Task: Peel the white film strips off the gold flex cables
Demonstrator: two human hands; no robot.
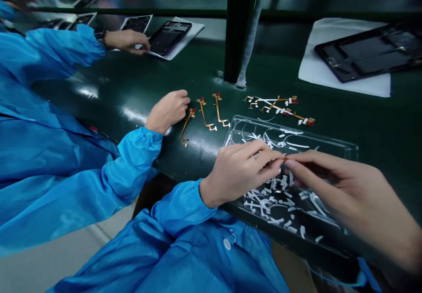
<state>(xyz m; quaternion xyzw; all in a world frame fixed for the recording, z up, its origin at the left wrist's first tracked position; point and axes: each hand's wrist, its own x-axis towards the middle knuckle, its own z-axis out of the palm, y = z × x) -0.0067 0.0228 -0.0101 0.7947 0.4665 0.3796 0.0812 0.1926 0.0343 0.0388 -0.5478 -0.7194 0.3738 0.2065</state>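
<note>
At the far left a co-worker in a blue smock rests one hand [168, 110] curled on the dark green counter [379, 121], just beside three thin copper-coloured flex ribbon cables [204, 115] laid side by side; that person's other hand [127, 40] lies farther back by a black tablet frame on white paper [169, 37].

Nearer the camera, the wearer's left hand [239, 170] is closed in a pinch, thumb and forefinger pressed together on a small flex ribbon piece [282, 160] held above a clear plastic tray [349, 146]. The tray is scattered with white peeled backing strips [267, 203]. The piece is mostly hidden by the fingertips, so its shape cannot be told.

The right hand [332, 179] meets the left at the same spot, its fingers stretched long and its tips nipping the other end of the piece.

Judging by the cables on the counter, such a piece is very light, thin and floppy, likely to crease if bent sharply and easy to drop; fingertip grips at the ends or edges, away from the connector ends, look safest.

Behind the tray lies a loose heap of ribbon cables with white tabs still on [280, 106], and at the far right a second black tablet frame on white paper [369, 53].
</note>
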